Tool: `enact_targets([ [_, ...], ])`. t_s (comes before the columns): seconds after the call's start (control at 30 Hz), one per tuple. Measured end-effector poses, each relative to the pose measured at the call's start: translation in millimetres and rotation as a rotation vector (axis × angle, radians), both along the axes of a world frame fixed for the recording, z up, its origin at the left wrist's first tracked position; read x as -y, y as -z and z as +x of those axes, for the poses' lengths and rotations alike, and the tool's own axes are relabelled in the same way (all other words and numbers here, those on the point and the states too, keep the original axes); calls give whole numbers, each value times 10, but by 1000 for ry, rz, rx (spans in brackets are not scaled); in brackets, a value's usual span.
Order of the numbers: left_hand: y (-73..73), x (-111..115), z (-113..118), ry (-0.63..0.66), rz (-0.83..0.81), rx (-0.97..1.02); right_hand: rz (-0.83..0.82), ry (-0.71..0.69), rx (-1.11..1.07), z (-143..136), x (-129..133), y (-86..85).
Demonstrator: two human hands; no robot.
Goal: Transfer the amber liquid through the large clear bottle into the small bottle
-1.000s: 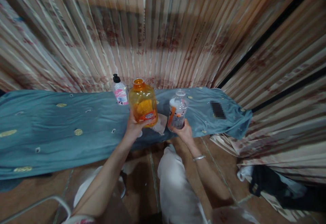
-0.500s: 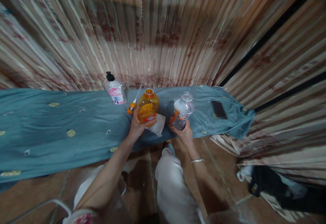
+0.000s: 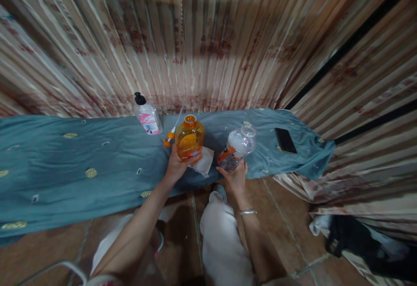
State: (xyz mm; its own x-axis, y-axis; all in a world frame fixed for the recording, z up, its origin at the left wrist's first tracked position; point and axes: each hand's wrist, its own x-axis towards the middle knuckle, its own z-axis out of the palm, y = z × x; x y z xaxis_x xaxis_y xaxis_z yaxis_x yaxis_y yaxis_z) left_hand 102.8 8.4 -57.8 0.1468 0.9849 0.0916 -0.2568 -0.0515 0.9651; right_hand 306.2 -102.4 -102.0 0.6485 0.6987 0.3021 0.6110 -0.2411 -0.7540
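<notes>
My left hand [image 3: 178,163] is closed around the lower part of an orange see-through bottle [image 3: 189,140], which stands upright with its mouth uncapped. My right hand [image 3: 236,175] grips a clear plastic bottle [image 3: 241,143] near its base. That bottle has an orange and white label, an uncapped mouth, and tilts to the right. An orange and white pump top [image 3: 169,138] with a thin tube lies just left of the orange bottle. Between the two bottles, partly hidden behind my left hand, is a white cloth or tissue [image 3: 204,162].
A clear bottle with a black pump and pink label [image 3: 149,120] stands at the back left. A dark phone [image 3: 286,140] lies on the right of the teal cloth-covered surface [image 3: 65,169]. Pleated curtains [image 3: 208,47] hang behind. A dark bag-like item [image 3: 355,238] is on the floor.
The clear bottle in my right hand has tipped further to the right. My left hand keeps the orange bottle in nearly the same place. The view has shifted slightly.
</notes>
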Motion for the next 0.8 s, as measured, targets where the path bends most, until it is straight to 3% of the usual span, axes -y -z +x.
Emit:
enact_targets([
  [0.17, -8, 21, -7, -12, 15, -10, -61, 58, -189, -33, 40, -169],
  [0.4, 25, 15, -14, 3, -7, 21, -185, 108, -244, -64, 401, -427],
  [0.8, -78, 51, -52, -3, 21, -59, -72, 1, -468, -141, 703, -311],
])
